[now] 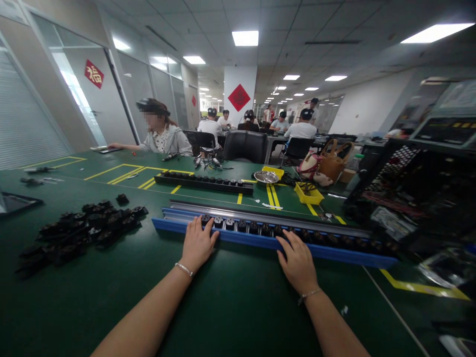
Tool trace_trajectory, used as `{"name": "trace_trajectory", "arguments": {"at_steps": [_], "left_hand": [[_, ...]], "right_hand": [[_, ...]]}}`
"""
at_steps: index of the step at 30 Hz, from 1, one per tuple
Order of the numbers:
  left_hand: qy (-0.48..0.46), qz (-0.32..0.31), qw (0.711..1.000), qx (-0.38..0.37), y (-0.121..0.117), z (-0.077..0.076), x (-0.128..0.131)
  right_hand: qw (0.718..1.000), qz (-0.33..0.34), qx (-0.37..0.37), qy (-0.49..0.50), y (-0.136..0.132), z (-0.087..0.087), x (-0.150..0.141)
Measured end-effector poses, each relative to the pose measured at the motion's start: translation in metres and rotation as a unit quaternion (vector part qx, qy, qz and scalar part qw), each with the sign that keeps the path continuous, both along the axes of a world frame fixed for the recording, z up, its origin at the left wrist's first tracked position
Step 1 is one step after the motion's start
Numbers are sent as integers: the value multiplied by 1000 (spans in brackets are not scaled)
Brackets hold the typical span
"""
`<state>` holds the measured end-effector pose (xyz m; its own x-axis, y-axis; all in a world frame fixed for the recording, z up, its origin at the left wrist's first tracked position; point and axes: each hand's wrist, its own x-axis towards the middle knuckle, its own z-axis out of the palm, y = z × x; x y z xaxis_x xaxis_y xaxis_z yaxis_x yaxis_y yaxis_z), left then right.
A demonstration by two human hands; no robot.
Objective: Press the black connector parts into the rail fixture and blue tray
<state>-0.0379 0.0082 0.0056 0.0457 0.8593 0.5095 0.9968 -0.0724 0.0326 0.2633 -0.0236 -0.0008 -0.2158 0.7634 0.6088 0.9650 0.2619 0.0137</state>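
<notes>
Resting left hand (198, 244) near left end of the blue rail (243, 239), right hand (299, 263) near its middle, well apart; cannot tell if gripping. As for rail, lying just ahead on the desk (238, 307), with long axis from left to right and black pieces (242, 226) inside.

You face a far white square pillar (240, 75) bearing a red diamond-shaped poster (238, 97), under bright rectangular ceiling lights (245, 38); glass partitions (137, 82) stand left, a plain white wall (366, 99) far right.
</notes>
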Motion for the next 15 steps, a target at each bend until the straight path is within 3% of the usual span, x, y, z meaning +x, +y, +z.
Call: {"name": "trace_trajectory", "arguments": {"at_steps": [15], "left_hand": [[-13, 24, 999, -26, -1, 3, -8]], "right_hand": [[1000, -12, -2, 17, 1, 3, 0]]}}
